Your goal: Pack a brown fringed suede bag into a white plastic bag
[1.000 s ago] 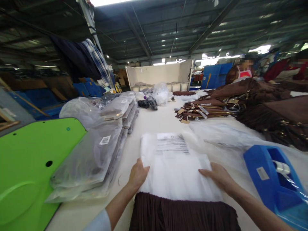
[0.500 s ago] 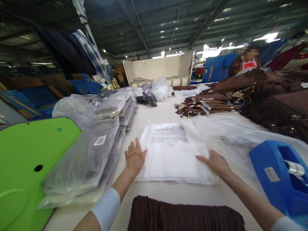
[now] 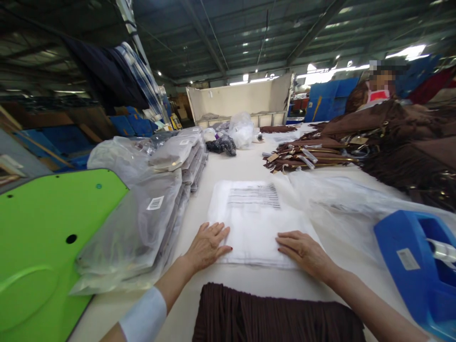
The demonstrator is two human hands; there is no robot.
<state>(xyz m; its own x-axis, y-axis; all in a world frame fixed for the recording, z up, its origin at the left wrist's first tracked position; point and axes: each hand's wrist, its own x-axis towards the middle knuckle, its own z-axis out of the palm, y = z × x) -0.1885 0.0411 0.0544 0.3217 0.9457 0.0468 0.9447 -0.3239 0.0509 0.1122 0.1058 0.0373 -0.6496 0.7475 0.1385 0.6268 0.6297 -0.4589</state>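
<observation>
A stack of white plastic bags [image 3: 251,223] with dark printed lines lies flat on the pale table [image 3: 223,168]. My left hand [image 3: 209,244] rests on its near left side, fingers stretched out. Across from it, my right hand [image 3: 302,249] lies flat on the near right part, also with fingers extended. Both hands press on the plastic without gripping it. Closest to me is a dark brown fringed item [image 3: 274,316], its lower part cut off by the frame's edge.
Grey items in clear bags with barcode labels [image 3: 156,203] are piled at left, beside a green board [image 3: 46,237]. A blue tape dispenser [image 3: 409,266] stands at right near loose clear plastic [image 3: 338,194]. Brown fringed bags [image 3: 320,147] are heaped behind; a person [image 3: 379,90] is beyond them.
Both hands have slid nearer to me and inward, from the sides of the white plastic onto its near part. The left fingers now lie flatter. The view has shifted slightly.
</observation>
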